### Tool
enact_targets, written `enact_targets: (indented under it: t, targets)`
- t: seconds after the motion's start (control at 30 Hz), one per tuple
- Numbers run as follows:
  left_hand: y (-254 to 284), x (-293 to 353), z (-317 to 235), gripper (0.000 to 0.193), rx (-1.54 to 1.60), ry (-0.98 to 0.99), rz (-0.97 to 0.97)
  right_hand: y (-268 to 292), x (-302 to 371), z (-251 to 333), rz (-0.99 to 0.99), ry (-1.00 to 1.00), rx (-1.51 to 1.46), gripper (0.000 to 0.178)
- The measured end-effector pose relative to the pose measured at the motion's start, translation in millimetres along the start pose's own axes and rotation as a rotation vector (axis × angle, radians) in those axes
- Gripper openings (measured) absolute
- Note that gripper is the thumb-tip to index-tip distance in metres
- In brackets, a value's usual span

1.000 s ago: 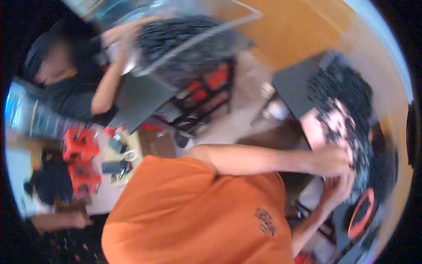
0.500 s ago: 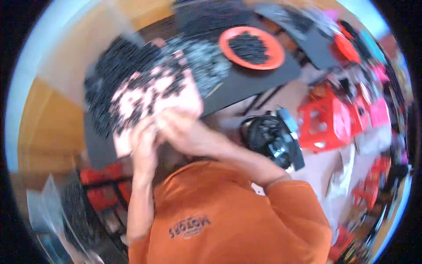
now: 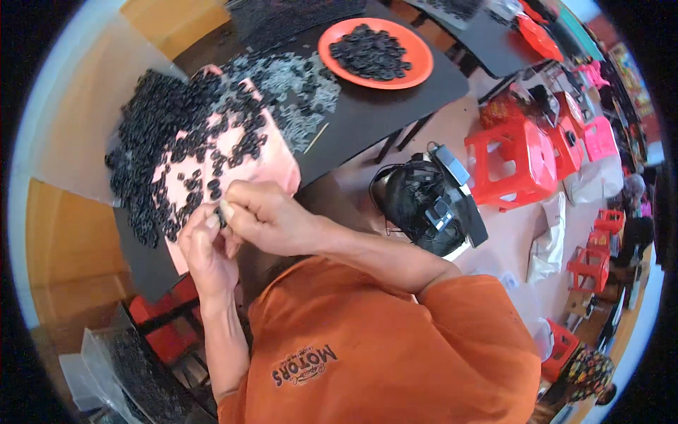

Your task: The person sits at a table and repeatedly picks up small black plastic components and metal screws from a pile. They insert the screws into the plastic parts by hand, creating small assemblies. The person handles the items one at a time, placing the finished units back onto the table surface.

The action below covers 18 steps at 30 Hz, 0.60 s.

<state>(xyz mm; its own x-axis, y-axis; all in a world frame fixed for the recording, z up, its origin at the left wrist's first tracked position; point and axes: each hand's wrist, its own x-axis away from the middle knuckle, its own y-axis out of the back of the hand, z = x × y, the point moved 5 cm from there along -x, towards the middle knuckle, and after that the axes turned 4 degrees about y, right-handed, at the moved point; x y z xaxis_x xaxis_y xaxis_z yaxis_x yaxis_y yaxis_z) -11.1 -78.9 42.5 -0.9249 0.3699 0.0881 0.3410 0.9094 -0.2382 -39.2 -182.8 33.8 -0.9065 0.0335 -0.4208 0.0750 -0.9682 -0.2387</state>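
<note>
My left hand (image 3: 206,247) and my right hand (image 3: 272,220) meet at the near edge of a pink sheet (image 3: 277,164) on the dark table. Between their pinched fingertips is a small black piece (image 3: 220,217), mostly hidden. Small black oval or ring-like pieces lie scattered over the pink sheet. A large heap of black pieces (image 3: 159,116) spreads along its far left side. Beyond it are many small clear-grey pieces (image 3: 293,88). An orange plate (image 3: 424,71) at the far side holds more black pieces. A thin wooden stick (image 3: 317,138) rests near the clear-grey ones.
Right of the table, a black mesh object (image 3: 417,194) with a small device on it rests on a support. Red plastic stools (image 3: 515,166) stand farther right. A translucent panel (image 3: 106,120) borders the table's left. Another dark table (image 3: 498,53) is at the back right.
The view has shifted and sharpened from blur. Both hands stay together at the sheet's near edge; the fingers now pinch a small black piece, which the blur hid before.
</note>
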Motion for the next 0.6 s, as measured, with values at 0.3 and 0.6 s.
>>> enact_targets:
  t: [0.3, 0.6]
  targets:
    - [24.3, -7.1, 11.6, 0.023, -0.04, 0.292, 0.108, 9.8, -6.5, 17.5, 0.287, 0.158, 0.716, 0.025]
    - [17.9, -20.3, 16.3, 0.035, -0.048, 0.47, 0.335, 15.4, -14.9, 19.2, 0.516, 0.206, 0.824, 0.023]
